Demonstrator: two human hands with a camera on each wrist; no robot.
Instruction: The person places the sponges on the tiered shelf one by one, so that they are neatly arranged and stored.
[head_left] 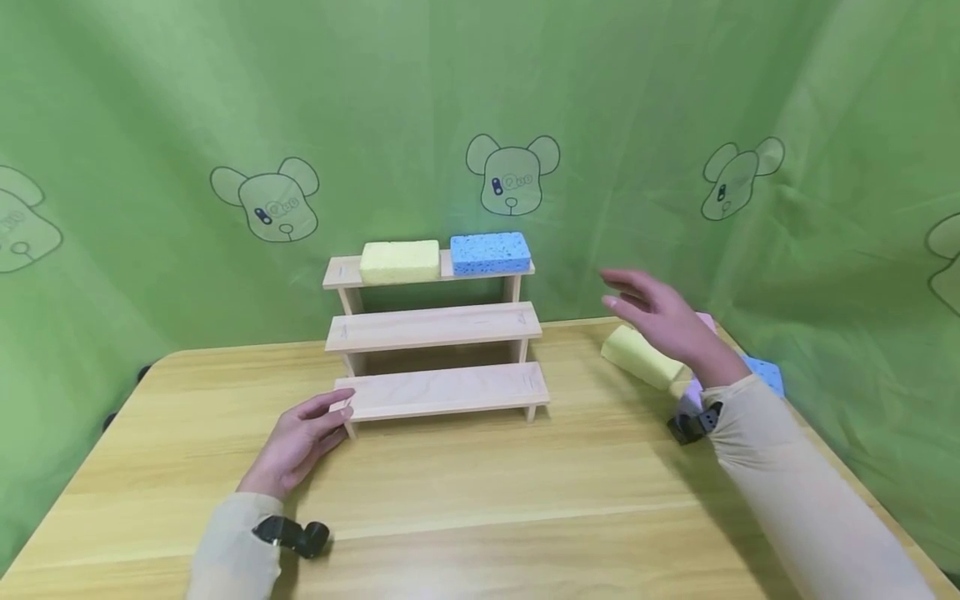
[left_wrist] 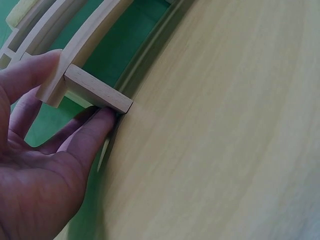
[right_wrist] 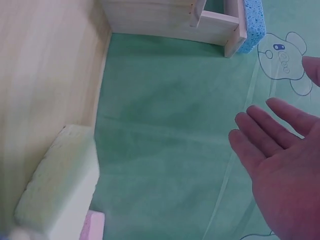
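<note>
A three-step wooden shelf stand [head_left: 435, 325] stands at the middle back of the table. On its top step lie a yellow sponge [head_left: 400, 263] and, to the right, a blue sponge [head_left: 490, 253]. My left hand [head_left: 300, 437] grips the left end of the bottom step; in the left wrist view, fingers lie above and below the board [left_wrist: 75, 55] beside its leg. Right of the stand, my right hand [head_left: 667, 321] hangs in the air with extended fingers, holding nothing. Below it a second yellow sponge [head_left: 637, 357] lies on the table, also visible in the right wrist view.
Partly hidden behind the right forearm are another blue sponge [head_left: 768, 375], a purple sponge [head_left: 692, 395] and a pink sponge [right_wrist: 93, 226]. A green curtain [head_left: 405, 108] with bear-head prints hangs behind the wooden table [head_left: 480, 517] and along its sides.
</note>
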